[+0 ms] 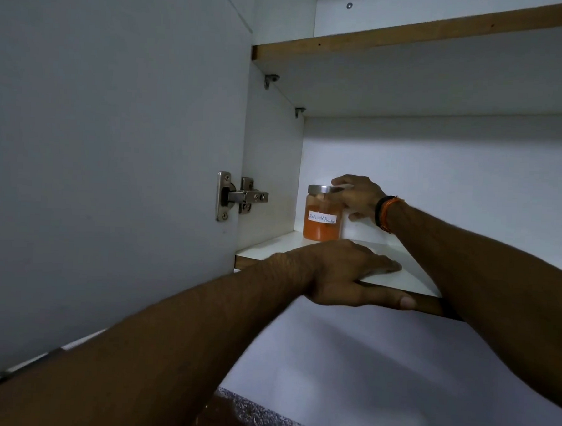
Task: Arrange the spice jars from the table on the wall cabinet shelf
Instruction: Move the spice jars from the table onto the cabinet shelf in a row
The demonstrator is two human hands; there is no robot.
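Where the lower shelf [409, 278] of the open wall cabinet meets the back corner, a single spice jar [323, 215] stands upright at about 12 o'clock from the frame centre. The jar is clear, filled with orange-red powder, capped with a metal lid [323, 190], and carries a white handwritten label [322, 218] whose wording is only partly legible. The right hand [360, 197] reaches in from 3 o'clock, and its fingers [343, 183] curl round the jar's right side, with one fingertip lying at the lid's edge and the thumb lower down beside the glass; the grasp is on the jar. Dark and orange bands [385, 213] circle the right wrist. The left hand [344, 274] enters from 7 o'clock and rests on the front of the same shelf, its fingers [381, 262] laid straight and relaxed on the white top, while the thumb [395, 300] presses along the brown front edge below. The left hand is near the jar but apart from it, at the jar's 6 o'clock. An upper shelf [412, 34] with a brown edge runs across at 1 o'clock. The open cabinet door [114, 139] fills the 9 o'clock side, joined by a metal hinge [238, 196]. A speckled surface [262, 420] shows at 6 o'clock.
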